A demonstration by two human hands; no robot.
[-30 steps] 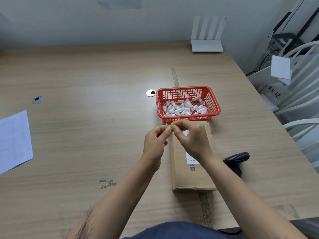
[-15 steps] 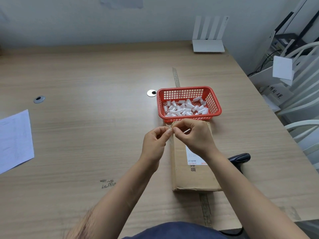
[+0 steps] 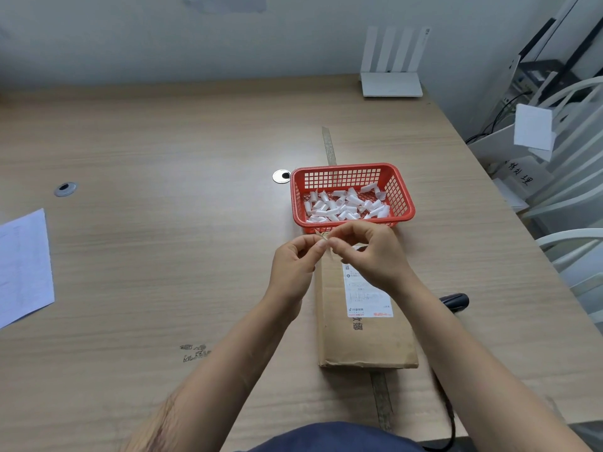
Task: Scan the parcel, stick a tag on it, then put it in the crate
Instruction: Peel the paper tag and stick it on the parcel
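Note:
A long brown cardboard parcel (image 3: 368,334) with a white shipping label (image 3: 367,296) lies flat on the wooden table (image 3: 163,256), just in front of me. Above its far end, my left hand (image 3: 295,265) and my right hand (image 3: 372,252) meet fingertip to fingertip, both pinching a small thin tag (image 3: 326,241). Most of the tag is hidden by my fingers. Right behind my hands stands a red plastic basket (image 3: 403,194) holding several small white curled tags. A black scanner (image 3: 455,301) lies to the right of the parcel, partly behind my right forearm.
A white sheet of paper (image 3: 24,265) lies at the table's left edge. A white router (image 3: 391,65) stands at the back right corner. Two round cable grommets (image 3: 281,176) (image 3: 66,189) sit in the tabletop. White chairs (image 3: 574,197) and shelving stand beyond the right edge.
Both hands stay pinched together over the parcel's far end, with only slight finger movement on the tag. The parcel, basket and scanner have not moved.

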